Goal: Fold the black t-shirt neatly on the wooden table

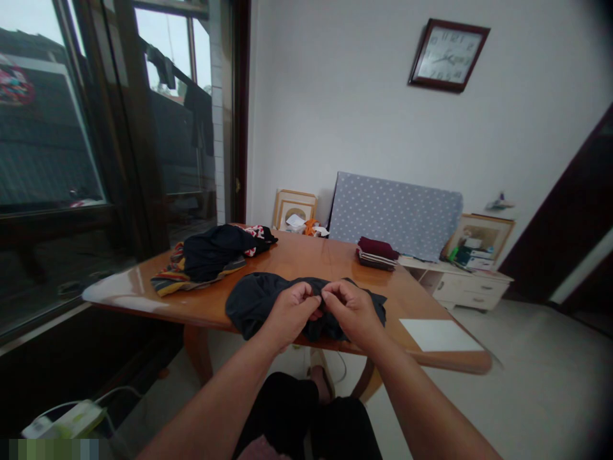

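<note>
A dark grey-blue garment point(253, 299) lies crumpled along the near edge of the wooden table, its exact kind unclear. My left hand point(294, 314) is closed in a pinch over its middle. Close beside it, my right hand point(353, 312) pinches at the same spot, the fingertips of both hands almost meeting. What lies between the fingertips is small and partly hidden, seemingly a bit of the garment's fabric. Cloth spreads out on either side of both hands and hangs slightly over the table edge.
On the wooden table point(316, 252), a heap of clothes point(213, 252) sits at left and a folded stack point(377, 253) at back right. White paper point(440, 335) lies near the right corner. Behind stand a polka-dot cloth cover point(395, 214) and a white cabinet point(472, 291).
</note>
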A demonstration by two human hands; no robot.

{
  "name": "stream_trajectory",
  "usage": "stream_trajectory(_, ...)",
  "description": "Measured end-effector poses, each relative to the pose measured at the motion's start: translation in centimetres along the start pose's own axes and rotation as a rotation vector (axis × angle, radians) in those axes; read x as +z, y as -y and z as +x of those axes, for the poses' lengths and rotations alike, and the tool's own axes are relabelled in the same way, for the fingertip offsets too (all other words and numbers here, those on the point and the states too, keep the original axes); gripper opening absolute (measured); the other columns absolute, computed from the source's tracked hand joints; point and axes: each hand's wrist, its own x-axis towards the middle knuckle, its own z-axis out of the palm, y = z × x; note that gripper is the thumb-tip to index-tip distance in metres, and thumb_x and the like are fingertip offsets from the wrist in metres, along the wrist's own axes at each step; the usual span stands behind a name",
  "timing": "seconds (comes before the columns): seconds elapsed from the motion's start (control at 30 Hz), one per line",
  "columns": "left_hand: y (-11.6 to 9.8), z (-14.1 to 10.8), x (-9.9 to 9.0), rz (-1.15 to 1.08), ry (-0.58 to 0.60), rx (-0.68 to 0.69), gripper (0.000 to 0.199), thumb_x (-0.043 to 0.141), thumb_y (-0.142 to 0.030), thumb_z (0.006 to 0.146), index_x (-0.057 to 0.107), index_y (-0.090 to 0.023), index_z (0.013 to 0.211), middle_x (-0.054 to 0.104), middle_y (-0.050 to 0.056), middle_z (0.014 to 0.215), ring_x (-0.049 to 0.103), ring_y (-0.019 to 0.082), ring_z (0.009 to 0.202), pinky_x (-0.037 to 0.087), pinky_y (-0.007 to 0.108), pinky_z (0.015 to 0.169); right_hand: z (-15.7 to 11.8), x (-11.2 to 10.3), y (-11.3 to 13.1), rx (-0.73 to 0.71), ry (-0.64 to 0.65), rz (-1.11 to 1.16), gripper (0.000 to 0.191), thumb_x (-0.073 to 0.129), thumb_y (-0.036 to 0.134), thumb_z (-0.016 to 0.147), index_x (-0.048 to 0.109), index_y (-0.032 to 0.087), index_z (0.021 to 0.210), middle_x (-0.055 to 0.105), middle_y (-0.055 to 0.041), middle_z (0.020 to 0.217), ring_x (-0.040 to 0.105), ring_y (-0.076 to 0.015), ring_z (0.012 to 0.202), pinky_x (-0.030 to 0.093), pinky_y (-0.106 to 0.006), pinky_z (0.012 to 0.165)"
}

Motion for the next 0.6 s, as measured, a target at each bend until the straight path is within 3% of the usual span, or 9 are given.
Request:
stream_trajectory(0.23, 0.0, 0.1, 0.0, 0.084, -0.025, 0.025, 0.024, 0.066, -0.036, 0.08, 0.052, -0.019, 0.07, 0.057, -0.003, 0.063, 0.055, 0.012, 0.059, 0.042, 0.023, 0.059, -0.1, 0.2, -0.2, 0.078, 0.009, 0.077, 0.02, 0.053, 0.036, 0.092, 0.063, 0.023, 0.082, 0.064, 0.0006, 0.074, 0.059, -0.0159, 0.069, 0.044, -0.027, 0.065)
stream_trajectory(0.4, 0.2, 0.2, -0.2, 0.062, -0.042, -0.009, 0.021, 0.065, -0.034, 0.079, 0.053, -0.019, 0.071, 0.056, -0.004, 0.059, 0.052, 0.01, 0.054, 0.037, 0.022, 0.056, 0.0, 0.4, -1.2, 0.255, -0.075, 0.269, 0.025, 0.055, 0.046, 0.09, 0.06, 0.022, 0.084, 0.06, 0.0024, 0.066, 0.056, -0.0148, 0.061, 0.043, -0.027, 0.06)
stream_trajectory(0.6, 1.5, 1.0, -1.6, -0.035, -0.126, -0.024, 0.019, 0.065, -0.035, 0.08, 0.055, -0.019, 0.076, 0.057, -0.004, 0.059, 0.051, 0.01, 0.055, 0.039, 0.022, 0.058, -0.3, -1.8, -2.6, 0.36, -0.159, 0.492, 0.025, 0.06, 0.046, 0.086, 0.058, 0.022, 0.083, 0.058, 0.0025, 0.069, 0.052, -0.0122, 0.057, 0.04, -0.025, 0.054)
